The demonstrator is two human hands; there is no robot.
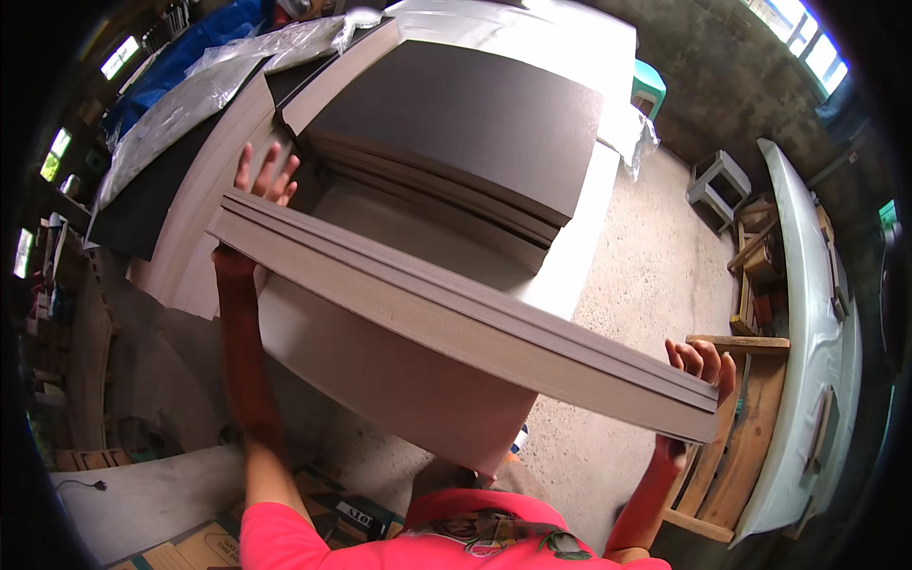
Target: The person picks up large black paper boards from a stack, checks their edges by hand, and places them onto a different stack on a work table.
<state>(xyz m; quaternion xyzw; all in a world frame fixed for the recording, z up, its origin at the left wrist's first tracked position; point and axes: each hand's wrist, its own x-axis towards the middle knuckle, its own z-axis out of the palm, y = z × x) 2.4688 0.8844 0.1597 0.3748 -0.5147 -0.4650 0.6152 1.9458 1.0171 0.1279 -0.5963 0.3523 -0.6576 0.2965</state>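
A thick stack of board sheets [465, 309] is held on edge across the front of me, its pale layered edge facing up and sloping down to the right. At the stack's left end is my left hand [265, 179], fingers stretched up behind the edge and the rest on the near side. My right hand [701, 363] wraps round the right end, fingers bent over the far side. Just beyond lies a pile of dark-topped sheets [456, 123] on a white-covered table [579, 275]. Where the held stack's lower edge rests cannot be told.
More sheets [204, 204] lie at the left, under clear plastic wrap [180, 133]. To the right are a wooden pallet [750, 427], a grey stool [719, 187] and a white wrapped panel [798, 285]. Cardboard boxes [209, 541] lie by the lower left.
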